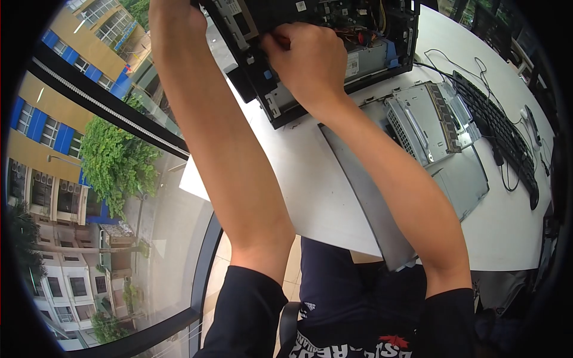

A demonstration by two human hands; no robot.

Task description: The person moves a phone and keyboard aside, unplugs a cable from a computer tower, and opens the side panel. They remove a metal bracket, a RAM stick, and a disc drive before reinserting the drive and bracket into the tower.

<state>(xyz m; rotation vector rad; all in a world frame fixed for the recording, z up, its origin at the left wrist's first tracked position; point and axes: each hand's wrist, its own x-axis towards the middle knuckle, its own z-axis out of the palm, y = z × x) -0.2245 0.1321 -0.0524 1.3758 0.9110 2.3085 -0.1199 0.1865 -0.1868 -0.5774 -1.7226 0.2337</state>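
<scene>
An opened black computer case [382, 70] lies at the top of the head view, with its inside facing up. My right hand [310, 62] is inside its left part, fingers curled inward; whatever they grip is hidden behind the hand. Colored wires [362, 37] and a metal unit with a white label [353, 64] are just right of that hand. My left forearm reaches up along the case's left side. Only the wrist and edge of my left hand [192, 17] show at the top edge, and its fingers are out of sight.
A metal drive cage [427, 122] rests on a grey side panel [462, 182] on the white table [322, 197]. A black keyboard [498, 128] with cables lies at the right. A window with a dark frame [107, 110] borders the table's left side.
</scene>
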